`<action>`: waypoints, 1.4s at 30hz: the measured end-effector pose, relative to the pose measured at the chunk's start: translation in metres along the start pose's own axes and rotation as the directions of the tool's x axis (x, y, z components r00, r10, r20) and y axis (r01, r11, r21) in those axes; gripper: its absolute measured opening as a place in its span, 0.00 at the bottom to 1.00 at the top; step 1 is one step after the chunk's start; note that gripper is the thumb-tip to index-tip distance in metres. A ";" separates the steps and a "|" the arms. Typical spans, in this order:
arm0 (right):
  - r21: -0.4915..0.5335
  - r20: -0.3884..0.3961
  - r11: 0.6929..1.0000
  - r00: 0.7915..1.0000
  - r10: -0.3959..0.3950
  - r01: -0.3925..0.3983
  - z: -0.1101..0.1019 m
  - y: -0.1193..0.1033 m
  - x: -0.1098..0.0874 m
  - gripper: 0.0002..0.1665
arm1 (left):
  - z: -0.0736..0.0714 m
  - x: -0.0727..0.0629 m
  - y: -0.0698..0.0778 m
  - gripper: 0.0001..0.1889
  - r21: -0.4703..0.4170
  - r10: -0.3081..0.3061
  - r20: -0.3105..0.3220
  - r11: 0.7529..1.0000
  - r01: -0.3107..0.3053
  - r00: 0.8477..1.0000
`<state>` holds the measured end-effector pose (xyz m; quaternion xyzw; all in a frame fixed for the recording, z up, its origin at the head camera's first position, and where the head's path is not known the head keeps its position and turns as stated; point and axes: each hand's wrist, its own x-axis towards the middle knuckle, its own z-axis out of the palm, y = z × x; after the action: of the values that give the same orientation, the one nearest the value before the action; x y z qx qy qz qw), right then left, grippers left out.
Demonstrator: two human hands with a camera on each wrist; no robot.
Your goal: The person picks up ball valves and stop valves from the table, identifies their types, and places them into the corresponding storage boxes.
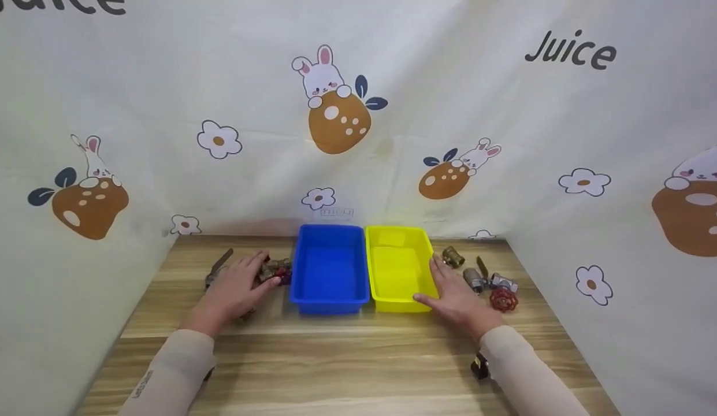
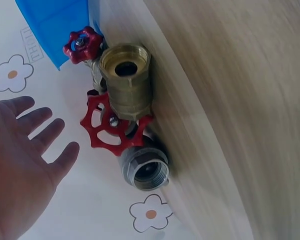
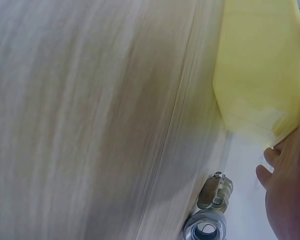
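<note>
My left hand [image 1: 234, 292] hovers with spread fingers over a group of valves left of the blue bin [image 1: 329, 307]. In the left wrist view its palm and fingers hold nothing, beside a brass fitting [image 2: 131, 97], a red handwheel [image 2: 110, 147] and a grey threaded valve [image 2: 135, 162]. A smaller red handwheel [image 2: 83, 45] stands close to the blue bin. My right hand [image 1: 459, 297] rests along the right side of the yellow bin [image 1: 401, 305], fingers extended and thumb over its front corner. Both bins are bare inside, side by side.
Right of the yellow bin lie a brass fitting [image 1: 452, 257], a grey valve [image 1: 475, 281] with a lever, and a valve with a red handwheel [image 1: 504, 300]. A dark lever [image 1: 222, 261] sticks up beyond the left hand. A printed cloth [image 1: 260, 185] walls in the wooden table [image 1: 346, 358].
</note>
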<state>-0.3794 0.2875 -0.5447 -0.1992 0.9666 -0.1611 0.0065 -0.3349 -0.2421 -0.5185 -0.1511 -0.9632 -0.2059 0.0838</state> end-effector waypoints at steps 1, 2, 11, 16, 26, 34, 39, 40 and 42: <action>0.000 -0.003 1.000 1.000 -0.003 0.003 0.001 0.001 0.000 0.67 | -0.001 0.000 -0.001 0.44 -0.003 0.002 0.005 1.000 -0.002 1.000; 0.001 -0.003 1.000 1.000 -0.005 0.005 0.001 0.001 -0.001 0.67 | -0.002 0.000 -0.002 0.45 -0.002 0.005 0.010 1.000 -0.005 1.000; -0.001 0.009 1.000 1.000 0.005 -0.005 0.001 0.001 -0.003 0.65 | -0.002 0.011 -0.013 0.39 0.008 -0.023 0.066 1.000 0.022 0.998; -0.002 0.000 1.000 1.000 0.015 -0.015 -0.002 0.000 0.001 0.64 | -0.001 0.026 -0.020 0.40 0.066 -0.047 0.080 0.997 0.041 0.996; 0.025 0.017 0.999 0.999 0.047 -0.048 -0.005 -0.001 0.005 0.64 | 0.002 0.053 -0.026 0.46 0.145 -0.111 0.162 0.986 0.088 0.981; 0.007 0.026 0.999 0.998 0.050 -0.050 -0.004 -0.001 0.003 0.64 | 0.010 0.057 -0.031 0.49 0.176 -0.146 0.205 0.978 0.111 0.968; -0.001 0.017 0.999 0.999 0.044 -0.044 -0.002 -0.001 0.002 0.63 | 0.014 0.057 -0.034 0.49 0.178 -0.153 0.203 0.977 0.117 0.967; -0.001 0.020 0.999 0.999 0.047 -0.047 -0.002 -0.001 0.001 0.64 | 0.014 0.057 -0.034 0.49 0.179 -0.154 0.201 0.977 0.118 0.967; -0.001 0.027 0.999 0.998 0.052 -0.052 -0.001 -0.002 0.000 0.64 | 0.017 0.057 -0.035 0.49 0.175 -0.161 0.202 0.976 0.126 0.966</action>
<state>-0.3792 0.2863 -0.5430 -0.1763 0.9713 -0.1579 0.0236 -0.4017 -0.2504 -0.5337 -0.0951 -0.9885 -0.1154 -0.0241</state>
